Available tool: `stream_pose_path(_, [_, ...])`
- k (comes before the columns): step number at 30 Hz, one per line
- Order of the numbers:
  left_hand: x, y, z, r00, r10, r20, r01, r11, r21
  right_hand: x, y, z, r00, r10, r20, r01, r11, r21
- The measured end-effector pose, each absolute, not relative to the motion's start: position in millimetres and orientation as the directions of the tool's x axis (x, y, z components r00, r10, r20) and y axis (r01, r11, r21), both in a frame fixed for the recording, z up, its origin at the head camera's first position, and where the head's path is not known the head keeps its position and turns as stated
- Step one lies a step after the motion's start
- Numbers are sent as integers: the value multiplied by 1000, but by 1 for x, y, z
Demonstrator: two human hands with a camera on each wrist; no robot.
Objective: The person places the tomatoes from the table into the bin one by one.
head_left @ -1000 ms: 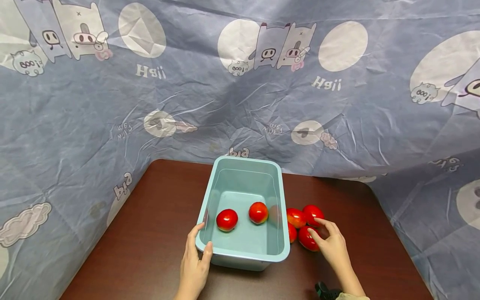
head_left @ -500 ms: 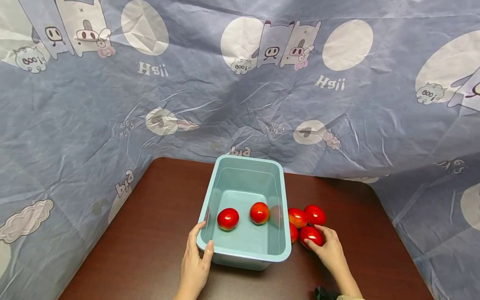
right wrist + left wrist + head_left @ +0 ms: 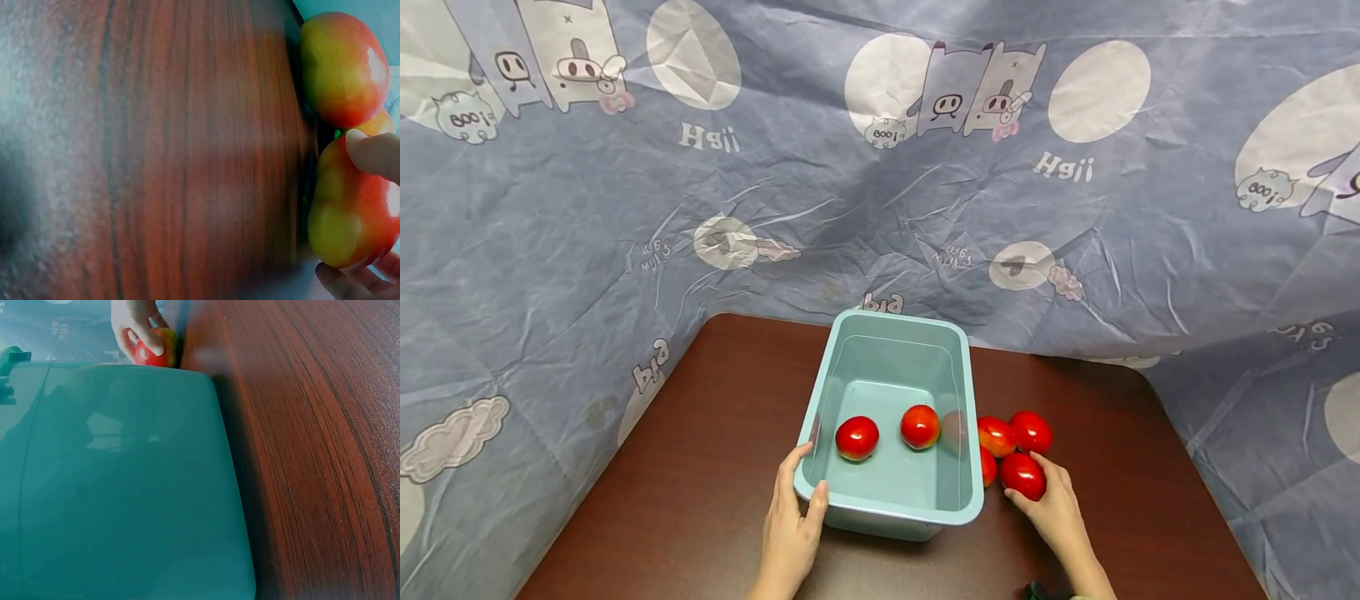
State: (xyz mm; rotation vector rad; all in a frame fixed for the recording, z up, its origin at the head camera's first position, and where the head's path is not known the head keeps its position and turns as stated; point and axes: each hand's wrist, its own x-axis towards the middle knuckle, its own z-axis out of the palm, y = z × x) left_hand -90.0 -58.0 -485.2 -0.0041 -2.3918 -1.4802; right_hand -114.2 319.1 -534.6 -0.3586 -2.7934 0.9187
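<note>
Your right hand (image 3: 1054, 510) has its grip curled around the nearest tomato (image 3: 1022, 476), which sits on the tabletop (image 3: 700, 467) just right of the blue tub (image 3: 889, 510), touching its three neighbours (image 3: 996, 436). Your left hand (image 3: 792, 525) has a narrow grip pinching the tub's near-left rim, thumb inside, steadying it; two tomatoes (image 3: 857, 437) already float in the water. You seem to be at the pick-up step, so next lift cleanly without rolling the neighbours, then carry it left over the rim.
</note>
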Motion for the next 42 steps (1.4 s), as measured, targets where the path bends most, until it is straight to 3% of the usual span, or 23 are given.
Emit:
stream_pose_path(30, [-89,-58,-484,-951,-164,261,162,455,876,-112,321,-515,-924,381,34,268,708,-653])
stream_pose_path(42, [-90,-58,-484,-955,-162,250,152,457,876,-117,305,-469,-896,413,163,193,692,-696])
